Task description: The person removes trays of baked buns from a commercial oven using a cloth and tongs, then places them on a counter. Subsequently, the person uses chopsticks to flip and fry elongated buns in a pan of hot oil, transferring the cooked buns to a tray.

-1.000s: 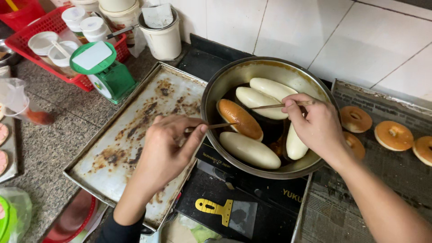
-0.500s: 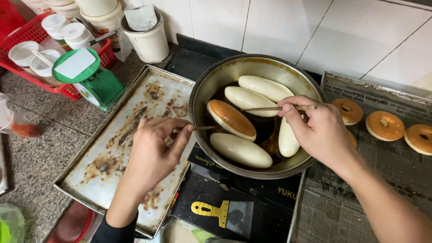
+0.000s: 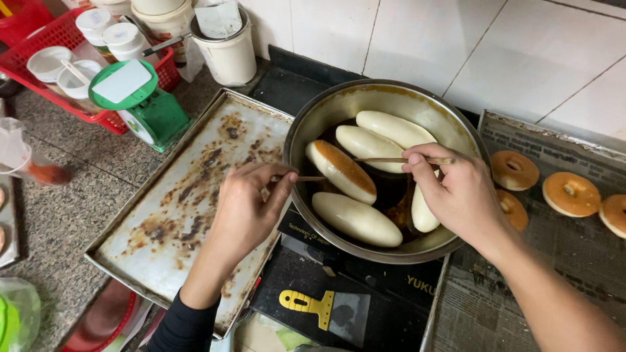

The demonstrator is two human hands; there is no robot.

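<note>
We take the round metal pan (image 3: 385,104) as our landmark. Inside it, toward its left wall, lies the browned bun (image 3: 341,171), an oblong roll with its golden side up and its long axis running from the pan's upper left down toward its centre. Our left hand (image 3: 248,205), just outside the pan's left rim, is closed, pinching a thin wooden stick (image 3: 306,178) whose tip touches the bun's near end. Our right hand (image 3: 456,195), over the pan's right side, pinches a second stick (image 3: 391,160) that reaches leftward toward the bun's far flank. So the bun sits between both hands, the left nearer. Four pale buns (image 3: 355,218) share the pan.
</note>
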